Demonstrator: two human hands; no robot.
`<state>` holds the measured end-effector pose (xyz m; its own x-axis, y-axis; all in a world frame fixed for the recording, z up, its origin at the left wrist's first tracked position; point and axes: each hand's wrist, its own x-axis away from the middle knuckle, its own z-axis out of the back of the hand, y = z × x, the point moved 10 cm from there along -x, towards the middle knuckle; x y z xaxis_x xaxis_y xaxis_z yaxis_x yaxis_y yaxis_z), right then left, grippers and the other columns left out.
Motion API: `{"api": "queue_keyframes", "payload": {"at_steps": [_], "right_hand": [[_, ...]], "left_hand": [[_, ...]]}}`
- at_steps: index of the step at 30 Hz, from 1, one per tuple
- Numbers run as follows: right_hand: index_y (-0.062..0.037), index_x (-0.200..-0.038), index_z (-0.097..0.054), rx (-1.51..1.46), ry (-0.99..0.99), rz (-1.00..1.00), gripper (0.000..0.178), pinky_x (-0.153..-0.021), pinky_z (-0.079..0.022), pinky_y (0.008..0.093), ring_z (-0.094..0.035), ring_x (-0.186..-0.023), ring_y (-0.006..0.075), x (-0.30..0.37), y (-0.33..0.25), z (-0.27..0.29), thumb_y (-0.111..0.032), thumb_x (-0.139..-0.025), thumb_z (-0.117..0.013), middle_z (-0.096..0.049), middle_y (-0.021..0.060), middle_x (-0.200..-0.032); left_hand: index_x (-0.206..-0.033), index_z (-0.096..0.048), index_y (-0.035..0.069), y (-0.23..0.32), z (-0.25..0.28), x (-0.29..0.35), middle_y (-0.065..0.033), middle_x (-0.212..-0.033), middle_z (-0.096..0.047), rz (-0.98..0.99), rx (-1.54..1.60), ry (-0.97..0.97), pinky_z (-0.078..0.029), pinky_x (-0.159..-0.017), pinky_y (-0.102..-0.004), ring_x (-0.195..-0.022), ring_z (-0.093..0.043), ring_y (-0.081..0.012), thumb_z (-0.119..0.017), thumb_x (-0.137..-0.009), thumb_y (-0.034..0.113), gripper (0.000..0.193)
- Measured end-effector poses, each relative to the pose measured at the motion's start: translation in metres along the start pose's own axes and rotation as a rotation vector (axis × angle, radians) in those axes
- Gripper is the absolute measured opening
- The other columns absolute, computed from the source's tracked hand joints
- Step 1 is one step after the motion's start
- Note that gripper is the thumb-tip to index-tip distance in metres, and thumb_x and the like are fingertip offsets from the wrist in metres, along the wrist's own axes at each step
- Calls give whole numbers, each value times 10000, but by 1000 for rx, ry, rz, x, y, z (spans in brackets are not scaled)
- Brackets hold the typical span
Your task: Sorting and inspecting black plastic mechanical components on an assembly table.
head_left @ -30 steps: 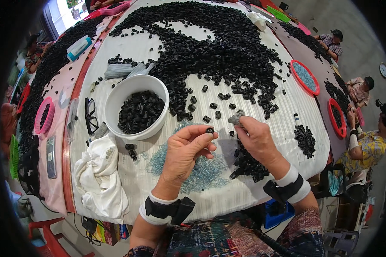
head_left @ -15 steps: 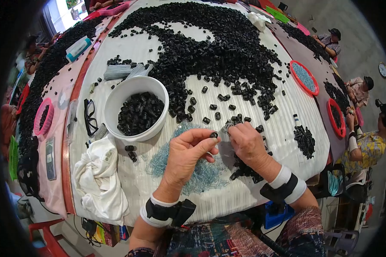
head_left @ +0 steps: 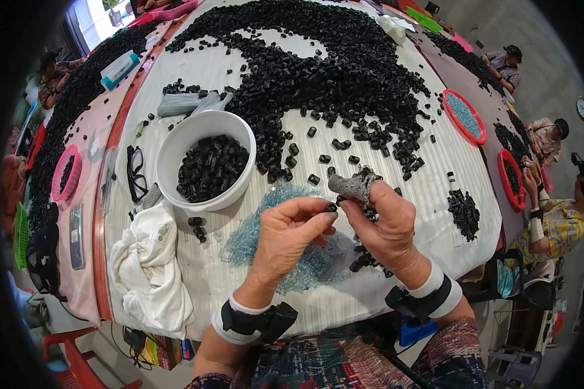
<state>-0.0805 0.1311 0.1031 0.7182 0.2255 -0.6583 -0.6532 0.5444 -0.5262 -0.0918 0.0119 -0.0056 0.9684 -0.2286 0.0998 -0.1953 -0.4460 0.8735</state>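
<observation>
My left hand (head_left: 291, 235) pinches a small black ring-shaped piece (head_left: 331, 207) between thumb and fingertips. My right hand (head_left: 384, 227) holds a grey, rough-edged scrap (head_left: 352, 186) and its thumb tip meets the same black piece. Both hands hover above a patch of tiny pale blue bits (head_left: 261, 228) on the white ribbed table cover (head_left: 435, 188). A white bowl (head_left: 204, 159) partly filled with black pieces stands to the left of my hands. A huge spread of black pieces (head_left: 324, 65) covers the table beyond.
A crumpled white cloth (head_left: 148, 272) lies at the left front, black glasses (head_left: 135, 172) beside the bowl. A small black heap (head_left: 463, 211) sits at the right. Red baskets (head_left: 464, 117) and pink baskets (head_left: 65, 175) stand on neighbouring tables, where other people (head_left: 551, 214) sit.
My hands have come together: the right hand moved left and down with the grey scrap, and the left hand brought the black piece up against it.
</observation>
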Motion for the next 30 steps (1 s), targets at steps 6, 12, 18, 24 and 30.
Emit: {"api": "queue_keyframes", "payload": {"at_steps": [6, 12, 18, 24, 30], "right_hand": [[6, -806, -565, 2, 4, 13, 183, -510, -450, 308, -563, -582, 230, 2, -1, -3, 74, -696, -695, -555, 101, -690], [2, -787, -560, 37, 8, -15, 181, -498, -443, 312, -551, -564, 237, 3, 1, -7, 69, -696, -702, -543, 95, -670], [5, -808, -576, 112, -22, 80, 187, -491, -449, 320, -560, -579, 243, 3, -10, -10, 79, -682, -693, -541, 102, -687], [14, -804, -571, 144, -55, 105, 195, -521, -459, 331, -557, -625, 261, 4, -13, -14, 103, -655, -659, -545, 114, -707], [12, -782, -558, 156, -68, 79, 169, -537, -460, 342, -546, -618, 267, 2, -16, -18, 95, -653, -629, -521, 111, -683]], "left_hand": [[-1011, -642, -34, 0, 3, 1, -72, -851, -676, -5, -30, 27, -531, -583, -214, -745, -658, -115, -679, -830, 62, 207], [-1010, -644, -21, 0, 4, 2, -65, -857, -680, -7, -46, 45, -526, -583, -205, -746, -658, -107, -673, -837, 66, 196], [-1015, -647, -18, -4, 7, 1, -64, -853, -681, -14, -42, 59, -519, -580, -205, -743, -659, -107, -667, -841, 72, 196], [-992, -643, -31, -3, 6, 0, -90, -856, -681, -13, -112, 78, -538, -573, -225, -749, -667, -142, -654, -854, 63, 168], [-997, -659, -14, -4, 8, 2, -70, -813, -680, -31, -65, 100, -522, -569, -210, -726, -657, -109, -668, -850, 100, 186]]}}
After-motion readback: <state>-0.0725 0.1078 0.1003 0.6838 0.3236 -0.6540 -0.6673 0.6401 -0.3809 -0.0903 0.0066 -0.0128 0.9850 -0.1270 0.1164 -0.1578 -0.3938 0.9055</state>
